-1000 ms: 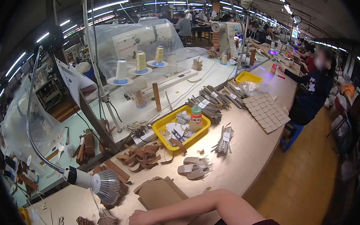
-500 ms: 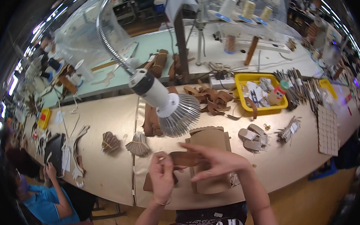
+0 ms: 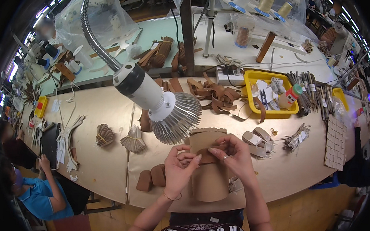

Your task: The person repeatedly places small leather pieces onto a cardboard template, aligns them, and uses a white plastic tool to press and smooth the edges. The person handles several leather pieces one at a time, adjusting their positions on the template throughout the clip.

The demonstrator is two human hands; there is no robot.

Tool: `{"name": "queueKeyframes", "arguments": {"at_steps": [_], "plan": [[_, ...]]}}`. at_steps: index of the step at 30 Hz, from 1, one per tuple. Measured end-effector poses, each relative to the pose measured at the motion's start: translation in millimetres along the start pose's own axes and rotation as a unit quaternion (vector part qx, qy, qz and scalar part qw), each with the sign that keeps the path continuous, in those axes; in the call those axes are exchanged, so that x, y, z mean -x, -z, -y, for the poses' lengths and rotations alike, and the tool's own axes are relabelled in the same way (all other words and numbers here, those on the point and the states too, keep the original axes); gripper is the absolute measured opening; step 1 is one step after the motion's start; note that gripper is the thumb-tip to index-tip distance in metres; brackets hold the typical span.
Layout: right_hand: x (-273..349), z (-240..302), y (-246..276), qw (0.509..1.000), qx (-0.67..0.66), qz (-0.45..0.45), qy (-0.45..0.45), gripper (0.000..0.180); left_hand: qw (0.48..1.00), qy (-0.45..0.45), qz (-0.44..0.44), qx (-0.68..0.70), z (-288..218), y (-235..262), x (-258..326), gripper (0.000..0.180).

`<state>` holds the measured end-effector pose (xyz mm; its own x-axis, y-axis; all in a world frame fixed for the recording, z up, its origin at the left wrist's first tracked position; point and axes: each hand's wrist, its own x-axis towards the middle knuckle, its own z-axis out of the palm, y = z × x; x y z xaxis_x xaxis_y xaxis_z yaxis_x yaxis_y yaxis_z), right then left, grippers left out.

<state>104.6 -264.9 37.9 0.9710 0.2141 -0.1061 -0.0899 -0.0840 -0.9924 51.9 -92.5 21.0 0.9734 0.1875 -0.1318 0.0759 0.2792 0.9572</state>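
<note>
My left hand and my right hand meet over the near edge of the workbench and together pinch a small dark brown leather piece. Under them lies a stack of tan scalloped leather sheets. Two brown rounded leather pieces lie on the bench just left of my left hand. A gooseneck work lamp hangs right above and left of my hands.
A yellow tray with scissors and a glue bottle stands at the back right, beside a heap of brown leather strips. Grey sole-shaped pieces lie right of my hands. Bundled fan-shaped pieces lie left. A seated person in blue works at far left.
My view has swung from looking along the bench to looking straight down. Both hands have come together in front of me on the dark leather piece.
</note>
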Motion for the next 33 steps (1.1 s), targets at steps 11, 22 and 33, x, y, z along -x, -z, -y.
{"name": "queueKeyframes", "arguments": {"at_steps": [11, 22, 33], "plan": [[-2.7, -8.8, 4.2, 0.999, 0.011, -0.033, -0.032, 0.038, 0.999, 0.044, 0.009, -0.010, 7.6, -1.5, -8.4, 0.034], [6.8, -30.5, -5.2, 0.989, 0.009, -0.134, 0.065, 0.033, 0.934, -0.135, -0.002, -0.330, 11.7, 30.6, 3.2, 0.026], [53.2, 29.7, -46.5, 0.971, 0.197, 0.013, 0.137, 0.016, 0.835, -0.102, 0.043, -0.539, -14.8, 154.3, 34.5, 0.026]]}}
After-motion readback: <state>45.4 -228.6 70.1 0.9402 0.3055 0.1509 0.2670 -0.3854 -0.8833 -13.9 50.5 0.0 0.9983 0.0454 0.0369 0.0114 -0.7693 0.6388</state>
